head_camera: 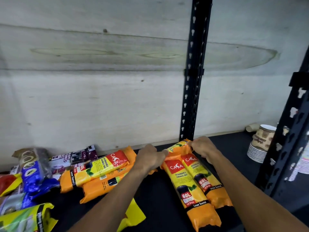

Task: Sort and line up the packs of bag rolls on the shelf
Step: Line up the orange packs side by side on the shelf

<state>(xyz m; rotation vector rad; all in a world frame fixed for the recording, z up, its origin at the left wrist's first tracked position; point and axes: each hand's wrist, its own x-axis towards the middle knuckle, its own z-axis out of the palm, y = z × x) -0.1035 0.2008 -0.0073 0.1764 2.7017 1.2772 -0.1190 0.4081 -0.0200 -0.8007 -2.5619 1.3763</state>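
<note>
Step in hand: aligning two orange packs (pixel 194 179) side by side on the black shelf (pixel 237 148); left hand (pixel 149 159) and right hand (pixel 203 148) pinch their far ends, fingers clamped; next move, likely: fetching skewed orange packs (pixel 98 171) left of the fingers.

Four orange packs are showing on the shelf (pixel 167 206): two lying side by side under the hands, the nearer orange pack (pixel 192 195) and the farther orange pack (pixel 209 180), and two more stacked crosswise to the left, the top orange pack (pixel 100 168) and the bottom orange pack (pixel 103 186). One blue pack (pixel 36 178) is lying at the left, with one purple pack (pixel 75 158) behind it. Two yellow packs are sitting at the front, one yellow pack (pixel 25 218) at the left edge and another yellow pack (pixel 133 213) between the arms. Two hands are reaching in, the left hand (pixel 150 158) and the right hand (pixel 204 148). The blurred heap at the far left is possibly hiding further packs. One stack of paper cups (pixel 260 144) is standing at the right.
</note>
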